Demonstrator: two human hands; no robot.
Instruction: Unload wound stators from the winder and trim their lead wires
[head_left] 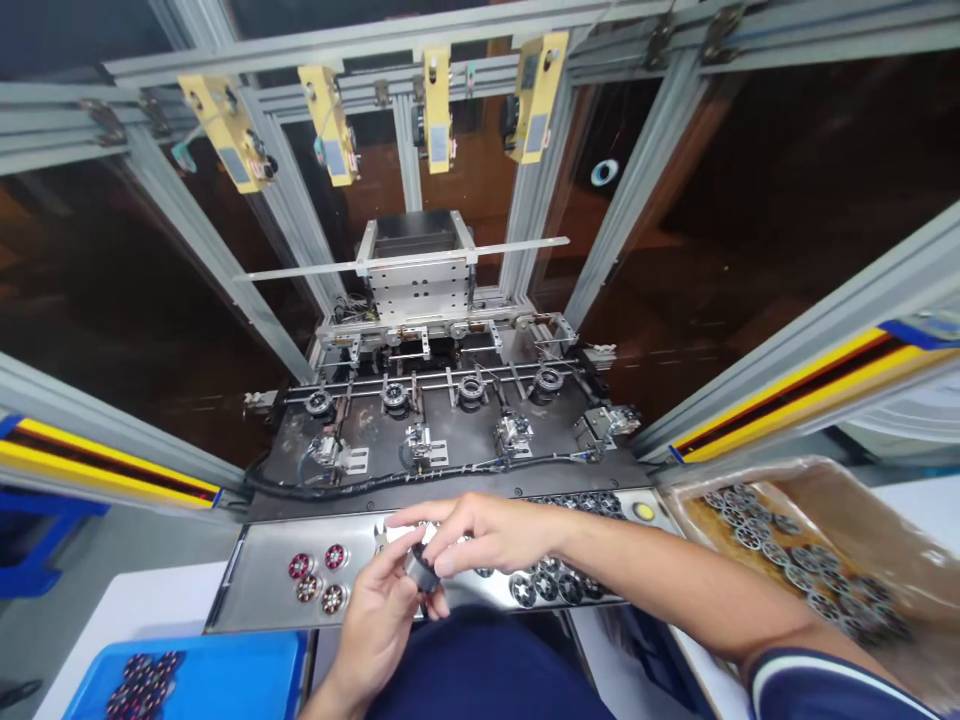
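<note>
Small dark round metal part (pixel 421 570) pinched between left hand (pixel 382 615) and right hand (pixel 480 535), over the steel tray (pixel 255 590). Grip best kept at the rim, part held level above the tray.

Factory assembly station. Indicators: an aluminium-profile machine frame (pixel 645 170) enclosing a fixture plate (pixel 450 440) with four identical tooling nests in a row; yellow sensor units (pixel 536 95) mounted overhead; yellow-and-black safety strips (pixel 795 395) on both sides; a steel counter (pixel 262 590) carrying small round stator parts (pixel 319 578); a blue bin (pixel 225 675) and a lined tray (pixel 862 520) stocked with identical parts.
</note>
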